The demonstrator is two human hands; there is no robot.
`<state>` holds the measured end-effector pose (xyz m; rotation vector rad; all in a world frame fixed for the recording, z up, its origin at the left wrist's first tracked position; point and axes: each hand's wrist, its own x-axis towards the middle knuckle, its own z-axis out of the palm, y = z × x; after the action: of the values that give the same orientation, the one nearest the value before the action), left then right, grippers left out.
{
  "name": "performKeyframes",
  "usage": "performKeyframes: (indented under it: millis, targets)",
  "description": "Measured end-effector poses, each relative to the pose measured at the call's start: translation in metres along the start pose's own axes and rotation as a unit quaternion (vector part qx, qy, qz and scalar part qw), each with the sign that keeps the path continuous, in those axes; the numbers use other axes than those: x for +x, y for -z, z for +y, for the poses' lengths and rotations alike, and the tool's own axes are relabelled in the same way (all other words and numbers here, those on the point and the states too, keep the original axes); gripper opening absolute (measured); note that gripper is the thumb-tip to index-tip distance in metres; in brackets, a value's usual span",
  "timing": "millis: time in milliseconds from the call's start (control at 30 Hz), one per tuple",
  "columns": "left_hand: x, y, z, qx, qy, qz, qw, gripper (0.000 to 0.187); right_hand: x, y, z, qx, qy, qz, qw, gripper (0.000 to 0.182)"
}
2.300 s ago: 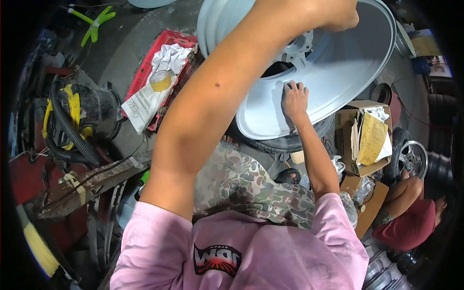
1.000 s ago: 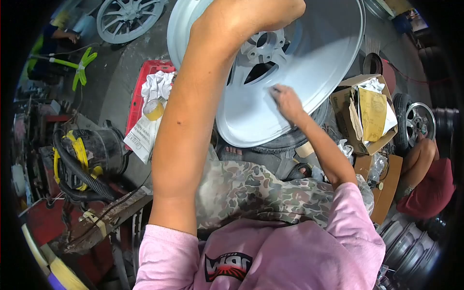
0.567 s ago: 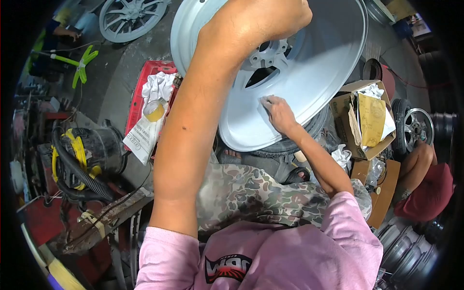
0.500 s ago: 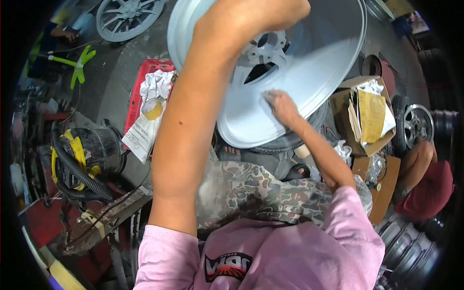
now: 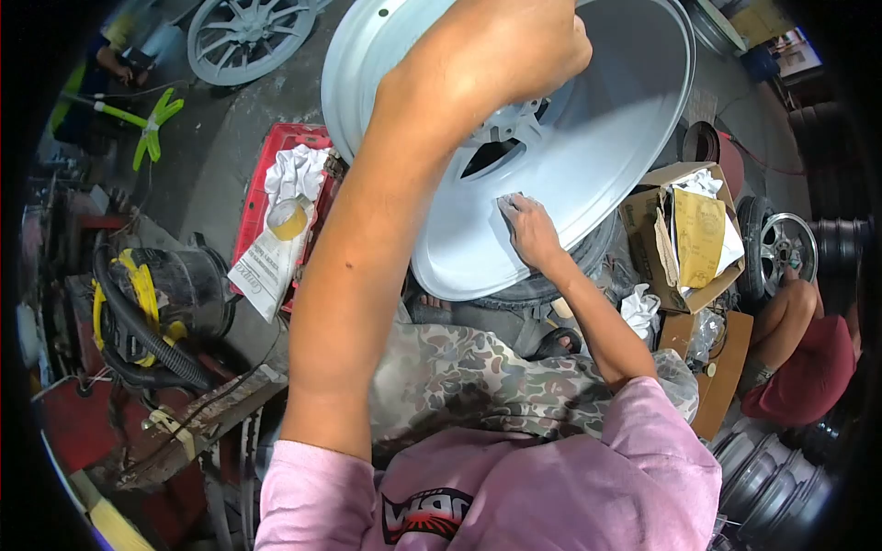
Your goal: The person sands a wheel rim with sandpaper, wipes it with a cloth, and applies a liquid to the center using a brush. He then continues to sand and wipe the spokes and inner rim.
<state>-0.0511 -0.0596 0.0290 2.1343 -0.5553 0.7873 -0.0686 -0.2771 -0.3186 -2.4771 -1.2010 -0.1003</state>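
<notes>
A large light-grey wheel rim (image 5: 588, 174) stands tilted over a black tire (image 5: 597, 248). Across its upper part reaches my left arm; my left hand (image 5: 542, 46) is at the top of the view with its fingers curled, and what they hold, if anything, is hidden. Against the inner face of the rim, below the spokes, presses my right hand (image 5: 531, 231). Its fingers are closed on a small grey sanding piece (image 5: 507, 204).
Left of the rim lies a red crate (image 5: 253, 207) with white cloth, paper and a tape roll (image 5: 287, 220). A cardboard box (image 5: 643, 220) with sandpaper stands right. Beyond it crouches a person (image 5: 808, 367). A vacuum (image 5: 193, 294) sits at left.
My right hand has shifted slightly down along the rim's inner face. My left hand appears slightly lower, and the whole view has shifted a little.
</notes>
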Motion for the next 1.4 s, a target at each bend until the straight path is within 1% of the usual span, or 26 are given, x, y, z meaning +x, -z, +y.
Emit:
performKeyframes:
  millis: [133, 200, 233, 300, 367, 433, 467, 500, 567, 600, 700, 767, 800, 833, 867, 900, 967, 1000, 1067, 1100, 1167, 1200, 1300, 1333, 1367, 1400]
  targets:
    - [0.006, -0.005, -0.002, -0.018, 0.017, -0.029, 0.999, 0.034, 0.010, 0.001, 0.011, -0.038, -0.030, 0.012, 0.999, 0.041]
    - [0.003, -0.003, 0.000, -0.013, 0.004, -0.025, 1.000, 0.035, 0.023, 0.004, 0.001, -0.025, -0.072, -0.057, 0.995, 0.043]
    - [0.002, -0.002, -0.001, -0.013, -0.005, -0.020, 1.000, 0.036, 0.020, 0.004, -0.002, -0.026, -0.068, -0.057, 0.996, 0.043]
    - [0.003, -0.001, -0.006, 0.010, -0.003, -0.012, 1.000, 0.037, -0.001, 0.008, -0.007, -0.003, 0.008, 0.012, 1.000, 0.036]
    - [0.003, -0.007, -0.006, 0.026, -0.010, -0.016, 0.999, 0.037, 0.007, 0.011, 0.010, -0.007, 0.022, 0.020, 1.000, 0.032]
    - [0.004, -0.008, -0.008, -0.001, 0.003, -0.013, 1.000, 0.038, 0.021, 0.010, 0.018, -0.051, -0.068, -0.053, 0.995, 0.043]
    - [0.003, -0.009, -0.010, -0.010, -0.041, 0.007, 0.999, 0.039, 0.019, 0.009, 0.006, -0.052, -0.076, -0.068, 0.993, 0.043]
    - [0.003, -0.005, -0.008, -0.007, -0.041, 0.009, 0.999, 0.039, 0.013, 0.008, -0.005, -0.025, -0.085, -0.082, 0.993, 0.043]
    - [0.001, -0.003, -0.003, 0.003, 0.001, -0.013, 1.000, 0.040, -0.002, 0.005, -0.007, -0.019, -0.041, -0.033, 0.998, 0.043]
    - [0.005, 0.000, 0.002, 0.005, 0.044, -0.055, 0.997, 0.041, -0.006, 0.001, -0.004, -0.016, -0.047, -0.041, 0.998, 0.043]
    - [0.002, -0.009, 0.004, -0.020, -0.002, -0.029, 0.999, 0.039, 0.016, -0.005, 0.009, -0.029, -0.066, -0.002, 0.997, 0.045]
    - [0.000, -0.007, 0.002, -0.024, -0.023, -0.011, 0.999, 0.039, 0.017, -0.007, 0.002, -0.040, -0.090, -0.054, 0.994, 0.033]
    - [0.001, -0.008, 0.001, -0.012, -0.027, -0.004, 1.000, 0.039, 0.015, -0.005, 0.000, -0.042, -0.084, -0.055, 0.994, 0.033]
    - [-0.001, -0.009, 0.000, -0.002, -0.026, 0.003, 1.000, 0.040, 0.007, -0.002, -0.001, -0.043, -0.060, -0.012, 0.997, 0.031]
    - [0.002, -0.010, 0.003, 0.001, 0.032, -0.033, 0.999, 0.040, -0.006, -0.001, -0.004, -0.041, -0.043, 0.027, 0.998, 0.030]
    - [0.002, -0.014, -0.001, 0.000, 0.031, -0.037, 0.999, 0.040, -0.004, -0.004, 0.001, -0.039, -0.047, 0.027, 0.998, 0.030]
    - [0.003, -0.017, -0.003, -0.010, -0.061, 0.018, 0.998, 0.038, 0.018, -0.009, 0.011, -0.071, -0.074, 0.012, 0.995, 0.029]
    - [0.004, -0.015, -0.002, -0.005, -0.065, 0.016, 0.998, 0.038, 0.020, -0.005, 0.007, -0.072, -0.084, -0.026, 0.993, 0.032]
    - [-0.001, -0.010, 0.002, 0.016, 0.002, -0.019, 1.000, 0.037, 0.010, -0.001, -0.001, -0.033, -0.064, -0.030, 0.997, 0.033]
    - [0.000, -0.010, 0.000, 0.016, 0.005, -0.018, 1.000, 0.037, 0.003, 0.004, 0.000, 0.003, -0.048, -0.042, 0.998, 0.034]
    - [0.003, -0.013, -0.003, -0.024, -0.013, -0.017, 0.999, 0.038, 0.011, 0.022, 0.021, -0.022, -0.040, -0.078, 0.996, 0.039]
    - [0.004, -0.014, -0.002, -0.025, -0.018, -0.021, 0.999, 0.038, 0.020, 0.029, 0.027, -0.035, -0.046, -0.057, 0.997, 0.037]
    - [0.002, -0.008, -0.002, 0.005, -0.012, -0.018, 1.000, 0.039, 0.036, 0.003, 0.029, 0.022, -0.022, -0.051, 0.998, 0.036]
    - [0.001, -0.007, -0.002, 0.016, -0.008, -0.015, 1.000, 0.039, 0.034, -0.008, 0.018, 0.036, 0.030, -0.031, 0.998, 0.034]
    - [0.000, -0.007, -0.003, 0.027, -0.005, -0.011, 1.000, 0.039, 0.041, 0.004, -0.002, 0.068, -0.005, -0.088, 0.994, 0.032]
    - [-0.001, -0.008, -0.005, 0.028, -0.002, -0.012, 1.000, 0.039, 0.043, -0.005, 0.016, 0.033, 0.031, -0.055, 0.997, 0.031]
